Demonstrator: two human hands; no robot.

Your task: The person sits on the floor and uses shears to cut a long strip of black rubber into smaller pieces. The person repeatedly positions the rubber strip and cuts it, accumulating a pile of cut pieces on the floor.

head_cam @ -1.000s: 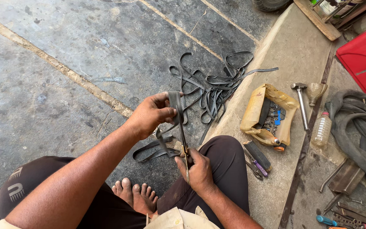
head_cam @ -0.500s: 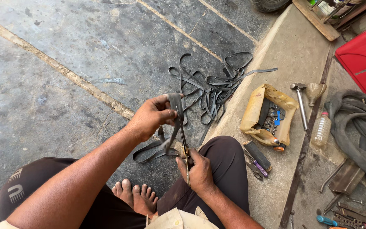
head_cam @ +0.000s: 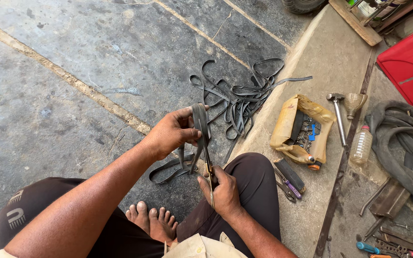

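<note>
Little has moved since earlier: scissor blades sit slightly higher along the black rubber inner-tube strip (head_cam: 200,125). Left hand (head_cam: 170,133) pinches the strip's top, fingers closed. Right hand (head_cam: 223,190) grips thin metal scissors (head_cam: 208,165), above the knees.

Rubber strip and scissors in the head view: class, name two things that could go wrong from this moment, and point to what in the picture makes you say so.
1. The scissors cut along the rubber strip close to the left hand pinching it; its fingers could be nicked.
2. The blades point away from the right hand, but bare feet lie just below; dropped scissors might hit them.
3. The strip hangs slack and looped, so it may twist and the cut may wander.
</note>
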